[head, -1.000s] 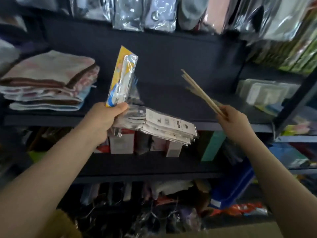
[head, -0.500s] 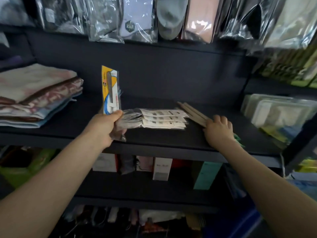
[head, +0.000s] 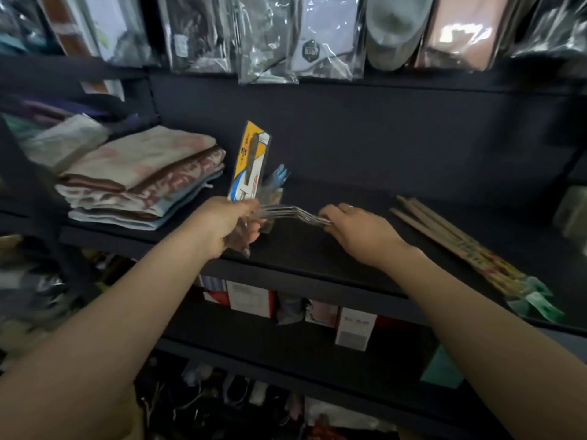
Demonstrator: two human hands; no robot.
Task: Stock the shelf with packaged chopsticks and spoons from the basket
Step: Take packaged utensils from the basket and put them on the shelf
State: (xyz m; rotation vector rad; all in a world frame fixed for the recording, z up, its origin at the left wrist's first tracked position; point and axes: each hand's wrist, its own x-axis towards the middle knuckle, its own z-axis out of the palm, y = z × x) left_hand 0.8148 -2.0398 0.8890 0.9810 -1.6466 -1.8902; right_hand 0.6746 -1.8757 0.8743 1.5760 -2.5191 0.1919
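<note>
My left hand (head: 227, 225) grips a bunch of packets over the dark shelf (head: 317, 271): an upright yellow-and-blue carded packet (head: 251, 165) and a sheaf of clear-wrapped spoon packets (head: 286, 214) that stick out to the right. My right hand (head: 355, 231) pinches the far end of that sheaf, edge-on to me. A pack of wooden chopsticks (head: 444, 239) lies flat on the shelf to the right of my right hand, with its green header end toward the front edge. The basket is out of view.
Folded towels (head: 139, 176) are stacked on the left of the same shelf. Bagged goods (head: 270, 39) hang along the shelf above. Small boxes (head: 355, 331) stand on the shelf below. Clear plastic packs (head: 571, 214) sit at the far right.
My right hand has let go of the chopsticks, which now lie on the shelf, and has moved left to take the end of the spoon packets. My left hand has stayed about where it was.
</note>
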